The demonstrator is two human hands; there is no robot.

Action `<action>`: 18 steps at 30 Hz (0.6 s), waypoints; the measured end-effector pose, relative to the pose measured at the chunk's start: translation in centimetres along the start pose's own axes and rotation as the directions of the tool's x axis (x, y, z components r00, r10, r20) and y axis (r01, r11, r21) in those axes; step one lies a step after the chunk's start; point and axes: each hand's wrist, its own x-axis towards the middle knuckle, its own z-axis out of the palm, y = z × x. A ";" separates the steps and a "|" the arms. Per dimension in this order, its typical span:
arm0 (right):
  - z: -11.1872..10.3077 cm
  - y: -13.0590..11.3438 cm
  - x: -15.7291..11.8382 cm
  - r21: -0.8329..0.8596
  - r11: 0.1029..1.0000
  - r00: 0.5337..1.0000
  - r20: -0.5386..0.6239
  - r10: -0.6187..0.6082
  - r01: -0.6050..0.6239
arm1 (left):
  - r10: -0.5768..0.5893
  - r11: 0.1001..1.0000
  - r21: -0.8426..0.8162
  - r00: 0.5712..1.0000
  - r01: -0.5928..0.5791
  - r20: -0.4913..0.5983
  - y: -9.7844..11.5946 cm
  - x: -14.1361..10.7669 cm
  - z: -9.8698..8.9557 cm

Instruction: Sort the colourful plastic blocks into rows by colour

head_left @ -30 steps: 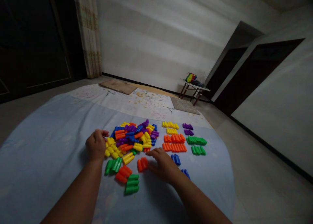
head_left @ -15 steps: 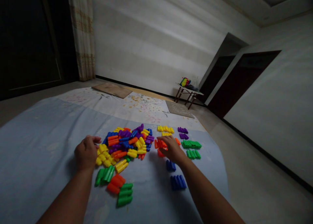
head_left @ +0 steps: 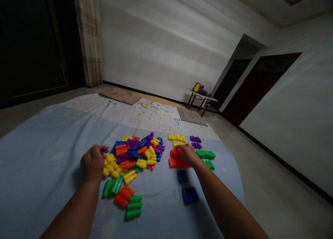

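Note:
Orange plastic blocks (head_left: 174,162), made of joined finger-like tubes, lie right of centre on the cloth. Over them is my right hand (head_left: 187,155), its fingers bent down and closed on an orange block, partly hidden beneath it. My left hand (head_left: 93,162) rests loosely curled on the cloth at the left, with nothing visible in it. Beside it sit yellow blocks (head_left: 111,166), at the edge of a mixed pile (head_left: 137,152) of purple, blue, orange and yellow blocks. Nearer to me lie green blocks (head_left: 134,207) and an orange one (head_left: 125,196).
Right of the pile, blocks lie grouped by colour: yellow (head_left: 177,138), purple (head_left: 195,139), green (head_left: 205,154) and dark blue (head_left: 190,195). A floral cloth (head_left: 156,115) covers the table. Two flat boards (head_left: 121,96) lie at its far edge. A small side table (head_left: 201,97) stands beyond.
My right hand has moved slightly right and away over the orange blocks, which now sit closer together in rows. My left hand stays where it was.

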 end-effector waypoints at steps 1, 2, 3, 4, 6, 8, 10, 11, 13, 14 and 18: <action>0.0 0.0 0.0 -0.002 1.000 1.000 0.001 0.001 -0.001 | 0.007 1.000 -0.002 1.000 -0.007 -0.004 -0.1 0.0 0.1; 0.1 0.0 -0.1 -0.003 1.000 1.000 0.002 0.002 -0.002 | 0.013 1.000 -0.003 1.000 -0.013 -0.007 -0.2 0.0 0.1; 0.1 0.0 -0.1 -0.006 1.000 1.000 0.005 0.001 -0.001 | 0.017 1.000 -0.005 1.000 -0.017 -0.008 -0.3 0.0 0.2; 0.2 0.0 -0.1 -0.009 1.000 1.000 0.012 -0.001 0.001 | 0.021 1.000 -0.005 1.000 -0.021 -0.005 -0.3 0.0 0.2; 0.2 -0.3 -0.3 -0.015 1.000 1.000 0.023 -0.002 0.003 | 0.024 1.000 -0.005 1.000 -0.024 0.003 -0.5 0.0 0.2; -0.1 -1.1 -0.8 0.005 1.000 1.000 -0.021 -0.020 0.020 | 0.022 1.000 -0.002 1.000 -0.022 0.006 -0.5 0.0 0.2; -0.4 -2.6 -1.7 0.076 0.992 0.989 -0.121 -0.086 0.096 | 0.020 1.000 0.001 1.000 -0.020 0.010 -0.4 -0.1 0.2; -0.6 -3.6 -2.4 0.127 0.979 0.975 -0.173 -0.139 0.162 | 0.019 1.000 0.002 1.000 -0.019 0.012 -0.3 -0.2 0.2; -0.8 -6.2 -4.2 0.241 0.918 0.940 -0.210 -0.267 0.315 | 0.019 1.000 0.003 1.000 -0.019 0.013 -0.2 -0.2 0.1; -0.7 -7.7 -5.1 0.295 0.878 0.923 -0.192 -0.333 0.378 | 0.019 1.000 0.004 1.000 -0.019 0.012 -0.2 -0.3 0.1; 0.4 -12.9 -8.5 0.417 0.807 0.897 -0.051 -0.439 0.418 | 0.016 1.000 0.009 1.000 -0.016 0.010 -0.3 -0.2 0.3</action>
